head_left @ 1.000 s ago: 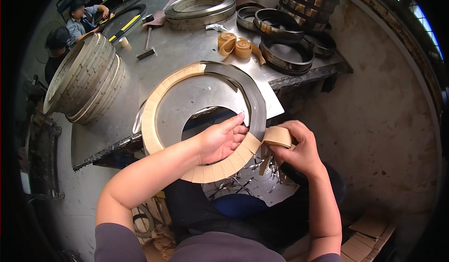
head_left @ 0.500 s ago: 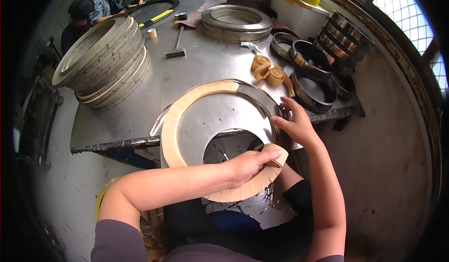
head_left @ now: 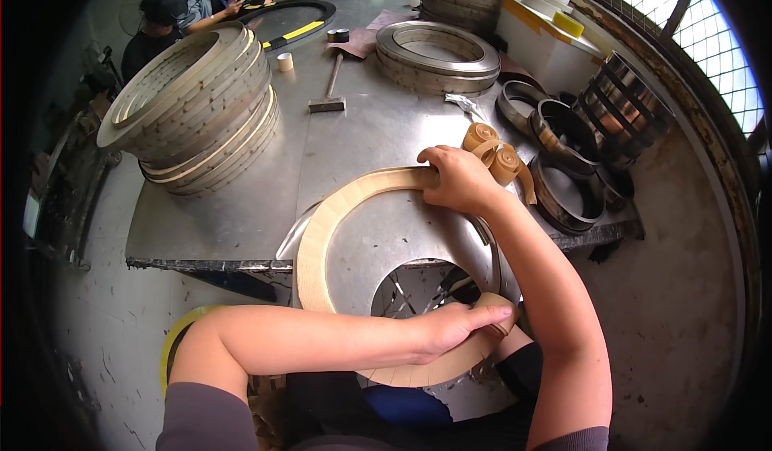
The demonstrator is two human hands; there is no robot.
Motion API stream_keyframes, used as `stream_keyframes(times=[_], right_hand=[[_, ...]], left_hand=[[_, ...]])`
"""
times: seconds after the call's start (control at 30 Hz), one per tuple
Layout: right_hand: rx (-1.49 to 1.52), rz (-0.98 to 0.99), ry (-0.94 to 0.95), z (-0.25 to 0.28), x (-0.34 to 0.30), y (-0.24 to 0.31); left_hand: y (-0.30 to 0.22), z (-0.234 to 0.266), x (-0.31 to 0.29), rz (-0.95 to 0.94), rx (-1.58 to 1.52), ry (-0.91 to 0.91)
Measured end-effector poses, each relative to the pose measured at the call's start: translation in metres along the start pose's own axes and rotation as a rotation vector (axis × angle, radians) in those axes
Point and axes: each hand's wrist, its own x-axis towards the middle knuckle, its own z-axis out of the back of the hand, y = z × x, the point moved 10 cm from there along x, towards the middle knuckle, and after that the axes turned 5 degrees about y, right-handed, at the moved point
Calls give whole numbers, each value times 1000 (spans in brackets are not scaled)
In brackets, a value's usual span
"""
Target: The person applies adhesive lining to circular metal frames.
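Observation:
A large flat metal ring [head_left: 316, 246] rests partly on the table edge and partly over my lap, much of it wrapped in overlapping tan paper tape. My left hand [head_left: 454, 329] is closed around a tan tape roll [head_left: 502, 300] at the ring's near right side. At the ring's far side, my right hand [head_left: 460, 179] grips the rim where the tan wrapping ends, thumb on the inner side and fingers over the outer edge. Bare metal shows along the right side, partly behind my right forearm. Two loosely coiled tan tape rolls [head_left: 505, 164] lie just beyond my right hand.
Stacked metal rings [head_left: 193, 105] stand at the left of the metal table [head_left: 241, 226]. A hammer [head_left: 327, 103] lies farther back, near more stacked rings [head_left: 438, 57]. Dark round bands [head_left: 567, 193] crowd the right edge. Two people sit at the far left beside a black ring [head_left: 322, 18].
My right hand has moved from the ring's right side to its far side and closed on the rim. My left hand still holds the tape roll. The whole view has shifted slightly.

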Motion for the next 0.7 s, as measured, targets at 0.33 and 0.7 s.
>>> stream_keyframes(times=[0.33,0.7], right_hand=[[-17,-385,-208,16,-84,-39],[875,-522,-1167,-9,-285,-58]], left_hand=[[23,11,-61,398,277,294],[-14,25,-77,475,959,264]])
